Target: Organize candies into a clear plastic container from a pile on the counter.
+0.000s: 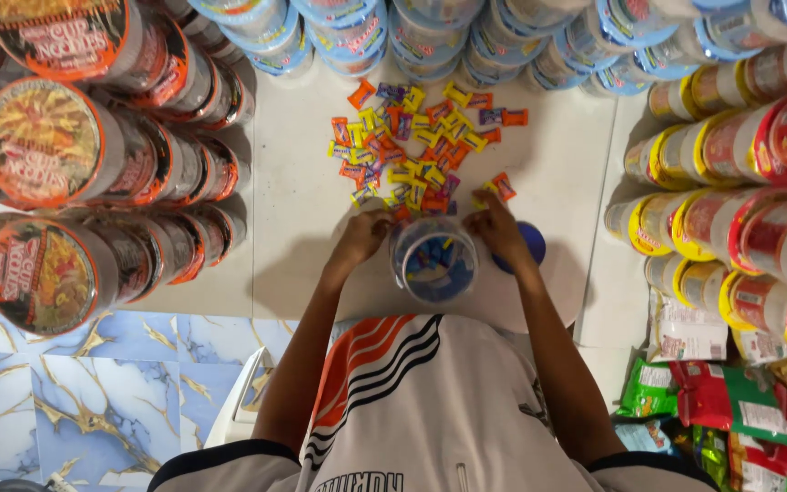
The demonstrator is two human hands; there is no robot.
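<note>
A clear jar (433,260) stands open on the white shelf (302,164), a few sweets inside. Just beyond it lies a heap of sweets (416,146). The left hand (362,235) and right hand (495,226) flank the jar, fingers curled on sweets at the heap's near edge. A blue lid (532,242) lies right of the jar.

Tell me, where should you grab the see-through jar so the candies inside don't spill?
Probably by its round side wall. The clear jar stands upright with its open mouth up, between the left hand and right hand. Come in from the left or right, wrapping fingers around the curved wall below the rim, and keep it upright.
</note>
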